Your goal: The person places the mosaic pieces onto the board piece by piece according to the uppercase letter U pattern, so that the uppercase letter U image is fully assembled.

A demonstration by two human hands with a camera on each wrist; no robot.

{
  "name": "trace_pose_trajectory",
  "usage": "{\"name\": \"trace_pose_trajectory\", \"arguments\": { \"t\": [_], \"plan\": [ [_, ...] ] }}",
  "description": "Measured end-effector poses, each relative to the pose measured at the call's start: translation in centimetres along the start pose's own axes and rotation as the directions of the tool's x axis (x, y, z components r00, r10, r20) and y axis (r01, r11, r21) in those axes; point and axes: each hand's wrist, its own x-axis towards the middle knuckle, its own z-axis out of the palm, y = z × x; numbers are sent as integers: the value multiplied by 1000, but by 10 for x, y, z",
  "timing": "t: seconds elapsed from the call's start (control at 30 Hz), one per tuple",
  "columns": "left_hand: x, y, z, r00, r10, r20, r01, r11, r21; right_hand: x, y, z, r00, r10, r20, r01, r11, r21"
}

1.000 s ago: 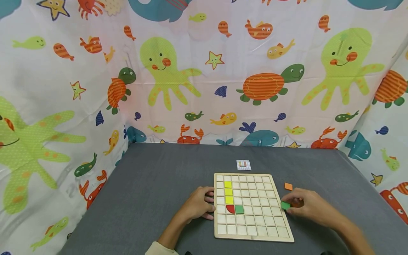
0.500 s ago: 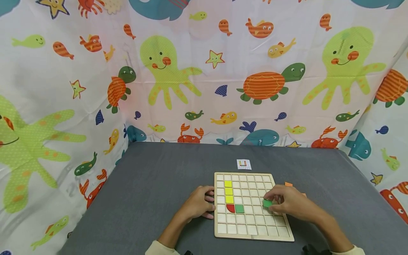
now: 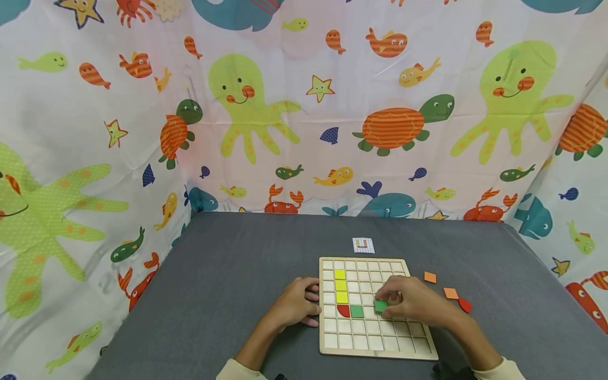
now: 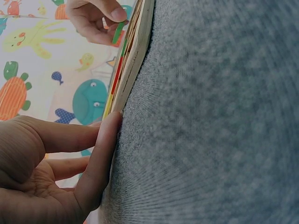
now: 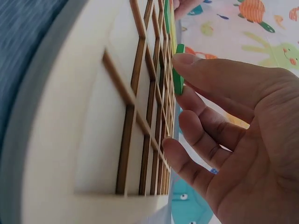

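My right hand (image 3: 409,300) pinches a green square tile (image 3: 380,306) between thumb and fingertips, over the right-centre cells of the wooden grid board (image 3: 361,355). In the right wrist view that green tile (image 5: 179,70) is tilted on edge, just off the cells. My left hand (image 3: 295,304) rests at the board's left edge, its thumb and fingertips touching the rim in the left wrist view. Several yellow square tiles (image 3: 341,285) stand in a column on the board. Below them lie a red rounded tile (image 3: 343,311) and another green tile (image 3: 356,311), side by side.
Right of the board lie two orange square tiles (image 3: 429,277) and a red rounded tile (image 3: 465,305). A small printed pattern card (image 3: 363,245) sits behind the board on the grey tabletop (image 3: 256,253). A sea-animal curtain (image 3: 304,126) encloses the table's back and sides.
My right hand has carried the green tile leftward from the board's right edge to over its cells, uncovering the loose orange and red tiles. My left hand stays at the left edge.
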Motion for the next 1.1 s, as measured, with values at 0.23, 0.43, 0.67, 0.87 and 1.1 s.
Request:
{"name": "trace_pose_trajectory", "arguments": {
  "t": [0.23,0.43,0.67,0.87,1.1],
  "plan": [
    [0,1,-1,1000,-1,12,1,1000,-10,9,-5,6,999,-11,51,10,1000,11],
    [0,1,-1,1000,0,15,0,1000,-6,13,-10,10,998,-2,66,1,1000,11],
    [0,2,-1,1000,-11,8,11,1000,-1,15,-11,13,997,9,74,-9,1000,-3],
    [1,2,-1,1000,-21,7,21,1000,-6,14,-11,13,997,-5,76,6,1000,-17],
    [1,3,-1,1000,-18,14,18,1000,-16,13,-11,12,997,24,78,-24,1000,0]
  ]
}}
